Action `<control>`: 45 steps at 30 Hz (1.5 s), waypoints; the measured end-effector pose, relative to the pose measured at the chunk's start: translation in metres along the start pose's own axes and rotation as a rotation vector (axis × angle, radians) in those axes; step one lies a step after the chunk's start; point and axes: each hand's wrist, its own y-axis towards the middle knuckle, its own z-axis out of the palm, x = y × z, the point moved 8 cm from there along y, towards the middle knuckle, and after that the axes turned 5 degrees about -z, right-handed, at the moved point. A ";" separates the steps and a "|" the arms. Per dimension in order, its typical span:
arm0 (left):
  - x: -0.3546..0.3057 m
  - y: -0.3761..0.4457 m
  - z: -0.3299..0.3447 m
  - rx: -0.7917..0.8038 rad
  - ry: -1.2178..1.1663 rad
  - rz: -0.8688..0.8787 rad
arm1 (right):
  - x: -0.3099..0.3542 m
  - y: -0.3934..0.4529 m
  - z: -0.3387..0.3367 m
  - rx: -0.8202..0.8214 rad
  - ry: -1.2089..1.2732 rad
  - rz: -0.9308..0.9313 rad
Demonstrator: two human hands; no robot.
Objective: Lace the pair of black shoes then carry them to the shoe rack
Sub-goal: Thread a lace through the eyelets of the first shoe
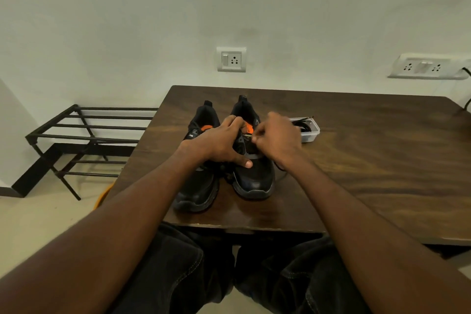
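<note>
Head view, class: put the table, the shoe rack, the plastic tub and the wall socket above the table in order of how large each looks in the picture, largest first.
1. Table
2. Shoe rack, partly hidden behind the table
3. Plastic tub and wall socket: these look alike, and the socket is farther away, so no ranking.

I see a dark wooden table (369,160) with a strong grain, its far edge close to a pale wall (153,7). On its far side sits a small clear plastic container (309,132) with something dark and cord-like coiled inside; I cannot tell what. On the wall above the table is a single socket with a switch (231,59). Further right, a wider socket plate (425,66) sits low on the wall, with a black cable (467,89) running down beside it. An orange object (103,196) shows on the pale floor (38,224) by the table's left edge.
</note>
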 end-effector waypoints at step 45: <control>-0.011 0.002 -0.005 -0.015 -0.012 -0.071 | -0.018 0.005 0.013 0.088 0.031 0.096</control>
